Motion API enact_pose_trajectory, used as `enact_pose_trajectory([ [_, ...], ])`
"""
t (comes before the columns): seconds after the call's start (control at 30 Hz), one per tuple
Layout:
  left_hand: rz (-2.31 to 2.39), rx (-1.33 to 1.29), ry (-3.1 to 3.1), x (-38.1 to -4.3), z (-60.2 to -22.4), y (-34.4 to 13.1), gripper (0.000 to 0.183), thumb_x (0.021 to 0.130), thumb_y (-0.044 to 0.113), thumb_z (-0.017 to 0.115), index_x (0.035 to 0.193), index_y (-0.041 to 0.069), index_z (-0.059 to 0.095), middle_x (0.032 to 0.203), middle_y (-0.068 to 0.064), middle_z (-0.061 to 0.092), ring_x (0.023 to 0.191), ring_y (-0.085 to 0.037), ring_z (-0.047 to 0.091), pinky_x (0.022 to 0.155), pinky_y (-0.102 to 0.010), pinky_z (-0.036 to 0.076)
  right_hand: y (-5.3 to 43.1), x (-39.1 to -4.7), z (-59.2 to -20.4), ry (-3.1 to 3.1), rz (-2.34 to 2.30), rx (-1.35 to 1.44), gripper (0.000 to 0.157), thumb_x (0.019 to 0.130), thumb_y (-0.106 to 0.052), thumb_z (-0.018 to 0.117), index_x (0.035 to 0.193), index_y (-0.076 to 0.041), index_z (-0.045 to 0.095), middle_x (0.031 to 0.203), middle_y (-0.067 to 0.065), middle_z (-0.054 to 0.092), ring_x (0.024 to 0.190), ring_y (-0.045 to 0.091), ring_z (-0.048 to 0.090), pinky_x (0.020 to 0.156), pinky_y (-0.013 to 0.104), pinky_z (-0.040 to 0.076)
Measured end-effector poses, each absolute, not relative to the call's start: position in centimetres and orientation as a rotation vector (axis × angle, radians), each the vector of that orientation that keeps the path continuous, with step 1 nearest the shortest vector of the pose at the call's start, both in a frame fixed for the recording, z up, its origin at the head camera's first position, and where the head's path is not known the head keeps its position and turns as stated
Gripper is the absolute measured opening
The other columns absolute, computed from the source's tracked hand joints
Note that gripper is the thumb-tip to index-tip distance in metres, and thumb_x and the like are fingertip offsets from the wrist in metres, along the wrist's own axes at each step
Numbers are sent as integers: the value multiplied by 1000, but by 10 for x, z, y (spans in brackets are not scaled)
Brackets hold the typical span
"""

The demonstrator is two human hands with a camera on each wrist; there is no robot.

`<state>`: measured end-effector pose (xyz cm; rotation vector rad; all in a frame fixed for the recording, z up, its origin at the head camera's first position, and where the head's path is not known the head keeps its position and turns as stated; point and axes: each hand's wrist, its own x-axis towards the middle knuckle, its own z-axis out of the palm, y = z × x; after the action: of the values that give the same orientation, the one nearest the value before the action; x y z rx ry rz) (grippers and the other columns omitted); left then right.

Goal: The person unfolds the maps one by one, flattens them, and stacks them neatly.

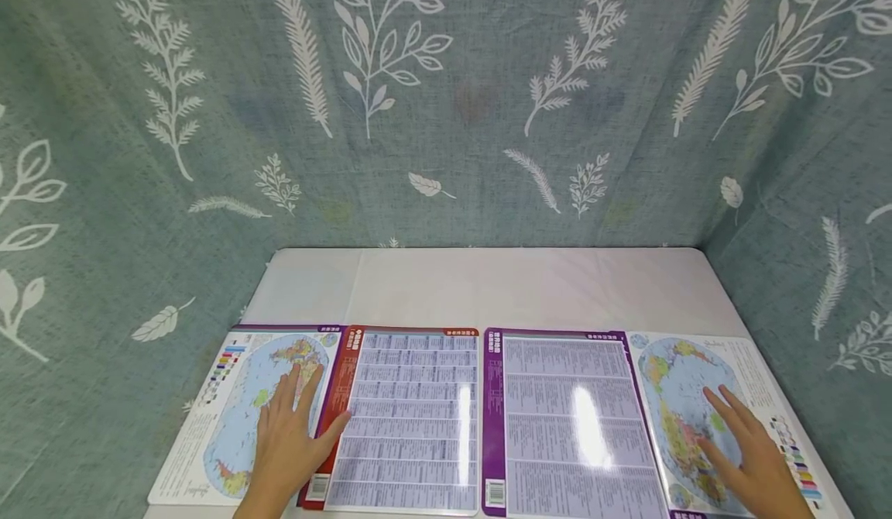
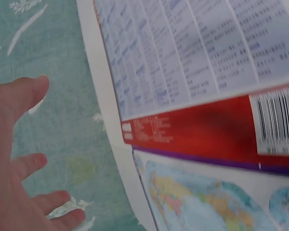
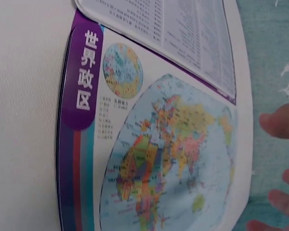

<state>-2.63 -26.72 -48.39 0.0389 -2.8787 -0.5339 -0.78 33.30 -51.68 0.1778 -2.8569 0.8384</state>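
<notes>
My left hand (image 1: 289,434) is over the left world map sheet (image 1: 230,426), its fingers spread and its thumb reaching across the red-edged text sheet (image 1: 411,426). In the left wrist view the fingers (image 2: 50,199) are straight and apart, with nothing between them. Over the right world map sheet (image 1: 686,403) is my right hand (image 1: 749,453), fingers extended and holding nothing. Next to that map lies the purple-edged text sheet (image 1: 557,364). In the right wrist view, the right map (image 3: 183,163) shows a purple title band, and only the fingertips (image 3: 279,122) appear at the right.
All the sheets lie in a row on a white table (image 1: 502,286). Glare streaks cross both text sheets. A green cloth with white leaf prints (image 1: 474,116) hangs behind and at both sides of the table.
</notes>
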Motion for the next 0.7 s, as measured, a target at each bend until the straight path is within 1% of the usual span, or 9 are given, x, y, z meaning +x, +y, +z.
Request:
enact_pose_trajectory([
  [0.13,-589,52,-2892,-31,-488,-255,80,80,43,72,145,15,36,150,-20,25,132,-47,25,93,-72,27,330,-8,-520,-2855,899,165,71,84,-11,70,145,-6,34,137,31,38,111,55,41,72,65,38],
  [0.23,-664,42,-2903,-34,-493,-244,78,80,39,73,144,14,36,149,-19,27,131,-46,29,89,-72,34,327,-9,-521,-2852,900,144,68,84,-13,71,143,-4,38,133,27,44,108,45,46,73,55,45],
  [0.3,-738,0,-2890,-35,-496,-236,76,82,36,73,144,12,36,148,-20,29,129,-46,31,88,-71,36,324,-11,-521,-2847,919,120,64,85,-16,71,140,-4,42,130,22,48,107,30,49,71,46,49],
  [0.37,-822,-39,-2875,-37,-498,-228,75,83,33,73,144,11,36,147,-20,30,130,-46,31,90,-70,35,321,-13,-521,-2841,937,98,60,85,-17,71,138,-4,45,127,19,50,102,12,50,65,38,52],
  [0.4,-875,-57,-2863,-39,-500,-224,74,83,31,73,144,10,36,146,-20,32,130,-45,32,91,-69,35,319,-14,-520,-2833,970,90,59,86,-17,71,137,-3,45,127,18,51,100,4,49,65,38,53],
  [0.47,-972,-82,-2842,-41,-502,-216,71,83,28,73,143,9,38,145,-20,35,130,-44,32,95,-67,33,316,-16,-520,-2817,1029,81,56,87,-16,69,136,-2,46,125,18,51,96,-9,44,65,34,54],
  [0.57,-1092,-76,-2829,-45,-504,-205,67,83,23,74,141,10,41,142,-17,41,130,-40,36,100,-61,33,311,-17,-520,-2794,1095,70,54,88,-14,69,135,-2,46,123,19,52,95,-14,46,66,27,54],
  [0.63,-1175,-61,-2825,-47,-506,-199,65,83,21,74,140,11,43,140,-14,44,126,-37,41,98,-58,37,308,-19,-521,-2780,1134,55,54,86,-11,69,134,-1,47,121,21,54,93,-10,51,66,22,53],
  [0.7,-1245,-49,-2830,-48,-507,-192,64,83,18,74,139,13,44,138,-13,46,122,-36,46,94,-55,43,305,-21,-521,-2778,1170,21,53,85,-9,70,133,-1,48,118,22,56,90,-6,56,65,19,52],
])
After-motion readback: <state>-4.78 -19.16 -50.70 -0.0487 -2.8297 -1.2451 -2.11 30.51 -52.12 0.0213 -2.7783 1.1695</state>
